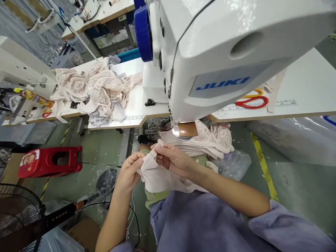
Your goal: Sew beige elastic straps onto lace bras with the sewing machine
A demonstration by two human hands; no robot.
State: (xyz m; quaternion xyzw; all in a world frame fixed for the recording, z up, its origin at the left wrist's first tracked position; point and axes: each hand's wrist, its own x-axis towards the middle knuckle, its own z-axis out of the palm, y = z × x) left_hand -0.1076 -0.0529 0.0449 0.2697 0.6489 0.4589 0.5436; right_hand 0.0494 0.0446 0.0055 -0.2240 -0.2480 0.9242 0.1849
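Note:
A pale pink fabric garment [157, 176] lies across my lap, with its upper edge raised between my hands. My left hand [130, 171] pinches that edge at its left side. Close beside it, my right hand [172, 157] grips a narrow strap end of the same garment, fingers curled round it. Both hands are below and left of the needle area of the white JUKI sewing machine [223, 77]. Behind my right hand, a stack of pale pink lace garments [210, 140] rests under the machine head.
More lace garments [99, 87] are heaped on the white table [133, 112] at the left. Red-handled scissors [253, 102] lie on the right tabletop. A red stool [51, 161] and a black fan [21, 213] stand at the left; plastic bags are at the right.

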